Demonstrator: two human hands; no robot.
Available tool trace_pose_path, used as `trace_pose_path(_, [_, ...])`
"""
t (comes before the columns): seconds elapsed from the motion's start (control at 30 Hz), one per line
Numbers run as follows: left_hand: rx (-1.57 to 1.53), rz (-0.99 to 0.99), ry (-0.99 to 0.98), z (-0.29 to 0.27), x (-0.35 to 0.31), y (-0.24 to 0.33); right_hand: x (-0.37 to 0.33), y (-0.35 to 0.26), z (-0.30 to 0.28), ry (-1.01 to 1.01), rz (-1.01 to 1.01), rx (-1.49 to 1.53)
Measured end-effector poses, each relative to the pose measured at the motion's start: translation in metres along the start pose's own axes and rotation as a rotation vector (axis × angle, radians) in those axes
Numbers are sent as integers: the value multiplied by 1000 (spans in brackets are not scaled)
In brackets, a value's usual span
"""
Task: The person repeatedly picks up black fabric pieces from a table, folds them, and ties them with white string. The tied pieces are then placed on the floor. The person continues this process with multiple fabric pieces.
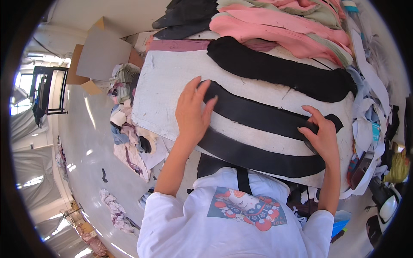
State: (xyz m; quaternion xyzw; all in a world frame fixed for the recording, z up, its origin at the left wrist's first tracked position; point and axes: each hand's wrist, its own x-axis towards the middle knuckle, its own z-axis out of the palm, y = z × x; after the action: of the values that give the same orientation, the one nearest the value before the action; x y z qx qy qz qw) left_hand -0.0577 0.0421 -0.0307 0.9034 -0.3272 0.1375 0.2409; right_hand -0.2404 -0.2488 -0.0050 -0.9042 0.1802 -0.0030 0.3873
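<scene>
On the white work board (161, 94) lie several long, curved black fabric pieces. My left hand (192, 112) is at the left end of the middle black strip (254, 111), its fingers apart and fingertips on or just above the cloth. Near that strip's right end is my right hand (320, 131), with thumb and forefinger apart over the fabric and the other fingers partly hidden. A dark flap shows under its palm. Closest to me, a smooth black strip (266, 160) lies along the board's front edge. Farther back rests a thicker black piece (279, 73) with frayed edges.
Pink and grey-green fabric pieces (275, 28) are heaped at the back, beside a dark pile (187, 17). Cloth scraps (129, 124) hang off to the left, near an open carton (103, 53). White strips (374, 81) and a phone-like object (361, 170) crowd the right side.
</scene>
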Motion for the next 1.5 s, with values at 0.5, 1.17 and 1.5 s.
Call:
trace_pose_path(0.5, [105,321,-519,-9,-4,8,5,9,10,92,-20,-158])
trace_pose_path(1.17, [-127,780,-778,42,11,82,0,20,-19,-45,20,-51])
trace_pose_path(1.5, [-257,930,-711,70,13,132,-6,50,-35,0,102,113])
